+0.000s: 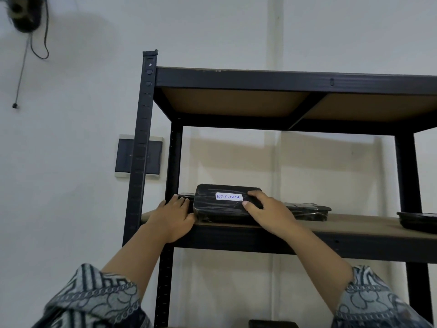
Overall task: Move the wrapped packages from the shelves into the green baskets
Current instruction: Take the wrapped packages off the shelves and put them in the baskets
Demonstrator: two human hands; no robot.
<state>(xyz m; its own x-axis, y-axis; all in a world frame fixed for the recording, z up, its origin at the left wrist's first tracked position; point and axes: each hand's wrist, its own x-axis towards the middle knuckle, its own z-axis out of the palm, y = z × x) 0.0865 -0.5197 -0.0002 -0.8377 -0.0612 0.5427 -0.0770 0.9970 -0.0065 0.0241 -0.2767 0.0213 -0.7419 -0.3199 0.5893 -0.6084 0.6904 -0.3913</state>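
Note:
A black wrapped package (220,207) with a white label reading RETURN lies at the front left of a shelf board (354,224) in a black metal rack. My left hand (173,214) presses against the package's left end. My right hand (267,209) grips its right end, thumb on the front face and fingers over the top. Behind it lie more flat black packages, one further right (309,210) and one at the left (186,196). Another black package (418,221) sits at the frame's right edge. No green basket is in view.
The rack's front left post (142,147) stands just left of my left hand. An upper shelf (260,95) hangs overhead. A dark wall plate (155,156) sits behind the post. A dark object (272,324) shows on the shelf below. A black cable (40,43) dangles top left.

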